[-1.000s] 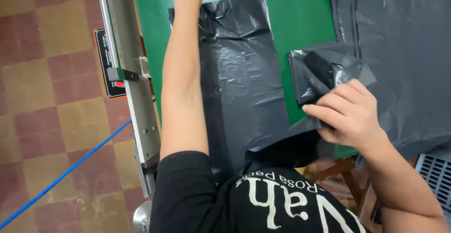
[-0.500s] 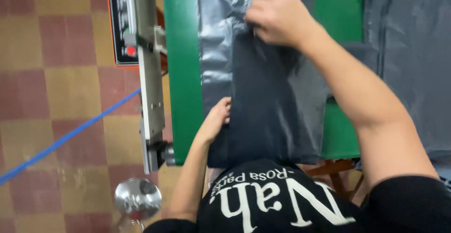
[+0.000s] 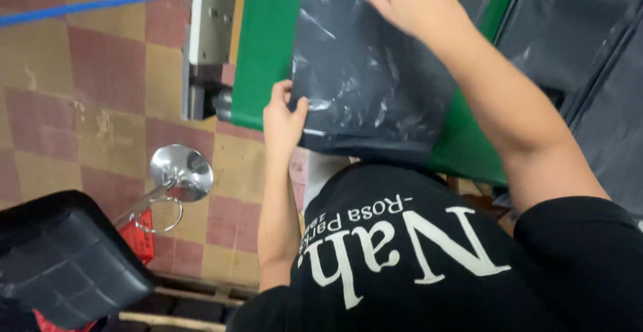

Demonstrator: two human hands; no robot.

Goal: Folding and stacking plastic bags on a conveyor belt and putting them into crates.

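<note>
The fingers (image 3: 292,108) of the left hand (image 3: 281,121) are curled over the near left edge of a black plastic bag (image 3: 362,77), thumb on top, pinching the film at its lower corner. The right hand (image 3: 408,1) lies flat and spread on the upper part of the same bag, pressing it down rather than gripping; its fingertips run out of the top of the view, so I cannot tell how they end. The bag lies on the green worktop (image 3: 264,44), its near edge hanging just over the front rim by the person's chest.

Half a second ago the left hand was lower along that edge and the right hand was bunched on the bag's top; a second ago the right hand held a folded bag off to the side. Now both hands are on one bag, which looks smoothed and squared against the worktop.

More black bags (image 3: 569,31) lie to the right. A metal frame (image 3: 211,17) borders the worktop on the left, over a checkered floor (image 3: 87,104).
</note>
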